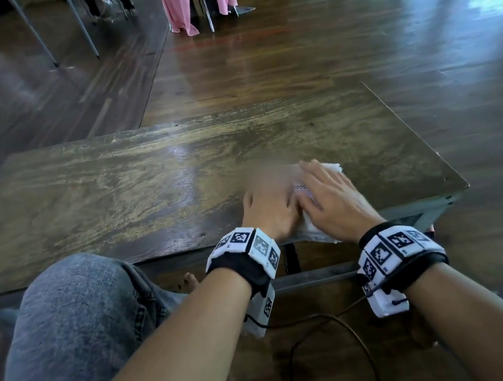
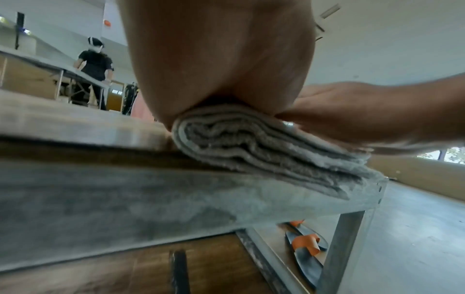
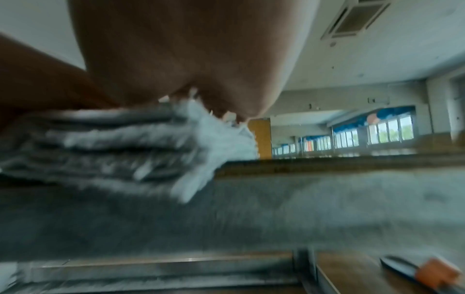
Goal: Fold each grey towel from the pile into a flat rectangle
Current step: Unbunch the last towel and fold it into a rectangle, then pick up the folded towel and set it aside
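While flat, both hands (image 1: 302, 203) press towel (image 2: 264, 151) — touching.

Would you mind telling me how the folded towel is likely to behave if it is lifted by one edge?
The towel would probably sag and unfold, since its stacked layers look soft and loose. It seems light. Both the left hand and right hand press it flat at the table edge, so it may spring up.
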The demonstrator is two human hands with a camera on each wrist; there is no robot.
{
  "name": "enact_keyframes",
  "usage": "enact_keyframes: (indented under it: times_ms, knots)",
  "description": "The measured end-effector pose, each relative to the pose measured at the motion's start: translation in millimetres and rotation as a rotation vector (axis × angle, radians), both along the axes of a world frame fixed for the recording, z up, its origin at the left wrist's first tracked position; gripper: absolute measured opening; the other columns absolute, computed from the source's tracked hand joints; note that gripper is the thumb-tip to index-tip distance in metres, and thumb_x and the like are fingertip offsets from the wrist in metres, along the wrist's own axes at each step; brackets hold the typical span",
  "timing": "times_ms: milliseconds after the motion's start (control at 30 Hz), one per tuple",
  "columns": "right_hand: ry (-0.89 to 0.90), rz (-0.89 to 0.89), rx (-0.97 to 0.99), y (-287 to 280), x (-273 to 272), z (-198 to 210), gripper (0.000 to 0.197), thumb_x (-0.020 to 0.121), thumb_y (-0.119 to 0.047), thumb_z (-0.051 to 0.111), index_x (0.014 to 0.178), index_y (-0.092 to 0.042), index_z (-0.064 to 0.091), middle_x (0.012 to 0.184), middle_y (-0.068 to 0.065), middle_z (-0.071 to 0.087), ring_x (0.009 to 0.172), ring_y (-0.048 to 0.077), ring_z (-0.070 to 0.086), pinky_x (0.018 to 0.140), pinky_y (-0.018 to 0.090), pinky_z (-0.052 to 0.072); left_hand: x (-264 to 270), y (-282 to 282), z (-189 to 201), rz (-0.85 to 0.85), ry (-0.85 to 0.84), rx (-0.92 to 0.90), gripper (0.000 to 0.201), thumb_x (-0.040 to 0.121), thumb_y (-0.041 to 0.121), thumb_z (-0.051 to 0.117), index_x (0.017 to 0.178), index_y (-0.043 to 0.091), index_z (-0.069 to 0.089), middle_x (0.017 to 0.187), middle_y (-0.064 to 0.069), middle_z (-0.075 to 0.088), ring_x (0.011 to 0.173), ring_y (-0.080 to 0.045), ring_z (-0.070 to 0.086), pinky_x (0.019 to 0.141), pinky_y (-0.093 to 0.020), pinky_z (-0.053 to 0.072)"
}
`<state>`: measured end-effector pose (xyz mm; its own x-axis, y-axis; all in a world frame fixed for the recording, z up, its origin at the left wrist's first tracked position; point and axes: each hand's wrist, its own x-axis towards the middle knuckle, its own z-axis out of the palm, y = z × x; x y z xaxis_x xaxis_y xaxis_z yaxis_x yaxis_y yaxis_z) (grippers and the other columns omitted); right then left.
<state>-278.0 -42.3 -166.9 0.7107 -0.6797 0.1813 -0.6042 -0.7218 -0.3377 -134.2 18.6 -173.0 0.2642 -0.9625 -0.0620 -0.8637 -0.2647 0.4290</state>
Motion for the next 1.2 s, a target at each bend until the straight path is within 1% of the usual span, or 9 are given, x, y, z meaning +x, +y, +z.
enact_keyframes:
  times_ms: [267, 533, 667, 767, 933, 1000, 1067, 1133, 1200]
  knots:
    - [0.118, -0.198, 0.128, -0.8, -0.3, -23.2, 0.068, 0.101, -0.057, 0.018, 0.160, -0.026, 0.005, 0.168, -0.004, -0.009, 0.153, 0.013, -0.013, 0.124, 0.046, -0.002, 9.5, -2.4, -13.0, 0.016, 0.002, 0.074, 0.055, 0.100, 0.054, 0.013, 0.154, 0.045, 0.001, 0.162, 0.020, -0.013, 0.151, -0.016, -0.013, 0.121, -0.049, -0.007]
    - [0.152, -0.326, 0.176, -2.3, -6.4, -24.8, 0.077, 0.096, -0.067, 0.015, 0.159, -0.027, -0.003, 0.167, -0.004, -0.017, 0.154, 0.022, -0.009, 0.122, 0.052, -0.003, 12.2, -3.3, -14.5, 0.106, 0.078, 0.063, 0.054, 0.100, 0.055, 0.016, 0.152, 0.049, 0.004, 0.164, 0.010, -0.015, 0.151, -0.013, -0.013, 0.120, -0.043, -0.012]
    - [0.126, -0.386, 0.185, 1.9, -5.2, -26.3, 0.076, 0.094, -0.070, 0.016, 0.158, -0.035, -0.004, 0.167, 0.011, -0.013, 0.154, 0.025, -0.012, 0.123, 0.051, -0.004, 12.9, -3.6, -13.1, 0.211, 0.115, 0.090, 0.068, 0.099, 0.058, 0.022, 0.156, 0.033, -0.005, 0.164, 0.000, -0.015, 0.150, -0.017, -0.018, 0.120, -0.039, -0.012]
    - [0.117, -0.386, 0.199, 2.1, -5.1, -25.8, 0.075, 0.093, -0.070, 0.017, 0.157, -0.038, -0.005, 0.167, 0.015, -0.008, 0.154, 0.026, -0.012, 0.123, 0.050, -0.005, 12.6, -2.8, -9.7, 0.298, 0.135, 0.050, 0.075, 0.098, 0.058, 0.029, 0.156, 0.014, 0.009, 0.165, -0.005, -0.010, 0.151, -0.019, -0.015, 0.122, -0.039, -0.009]
    - [0.117, -0.366, 0.207, 4.1, -7.4, -25.1, 0.074, 0.094, -0.070, 0.017, 0.157, -0.039, -0.007, 0.167, 0.015, -0.008, 0.154, 0.028, -0.010, 0.123, 0.050, -0.006, 7.8, 0.9, 0.3, 0.346, 0.106, -0.048, 0.064, 0.096, 0.054, 0.045, 0.138, 0.005, 0.041, 0.158, -0.012, 0.023, 0.149, -0.026, 0.015, 0.123, -0.042, 0.010]
    - [0.105, -0.346, 0.202, 8.6, -10.4, -23.7, 0.073, 0.095, -0.069, 0.018, 0.157, -0.039, -0.006, 0.167, 0.016, -0.004, 0.154, 0.028, -0.008, 0.123, 0.049, -0.005, 8.7, -2.1, 14.1, 0.366, 0.115, -0.027, 0.044, 0.092, 0.048, 0.054, 0.102, 0.006, 0.061, 0.138, -0.013, 0.045, 0.132, -0.030, 0.040, 0.112, -0.042, 0.031]
    - [0.088, -0.324, 0.185, 12.3, -14.5, -19.9, 0.072, 0.096, -0.068, 0.019, 0.157, -0.039, -0.004, 0.167, 0.016, 0.003, 0.154, 0.029, -0.001, 0.124, 0.050, 0.000, 9.1, -2.3, 32.1, 0.355, 0.294, -0.082, 0.037, 0.088, 0.035, 0.060, 0.064, 0.011, 0.047, 0.093, -0.015, 0.061, 0.088, -0.031, 0.058, 0.077, -0.038, 0.046]
    - [0.037, -0.322, 0.224, 12.7, -18.1, -10.6, 0.072, 0.098, -0.067, 0.020, 0.158, -0.035, -0.002, 0.165, 0.016, 0.016, 0.153, 0.031, 0.012, 0.123, 0.050, 0.010, 7.1, 3.1, 54.4, 0.306, 0.529, -0.142, 0.043, 0.084, 0.027, 0.060, 0.054, 0.016, 0.032, 0.053, -0.005, 0.039, 0.048, -0.020, 0.037, 0.051, -0.030, 0.029]
    - [-0.132, -0.317, 0.397, 11.3, -16.1, 11.2, 0.072, 0.099, -0.064, 0.022, 0.159, -0.031, 0.002, 0.160, 0.014, 0.031, 0.147, 0.033, 0.029, 0.118, 0.046, 0.023, 6.0, 9.6, 85.2, 0.260, 0.667, -0.160, 0.036, 0.083, 0.026, 0.059, 0.057, 0.016, 0.036, 0.052, -0.004, 0.033, 0.045, -0.018, 0.029, 0.051, -0.030, 0.023]
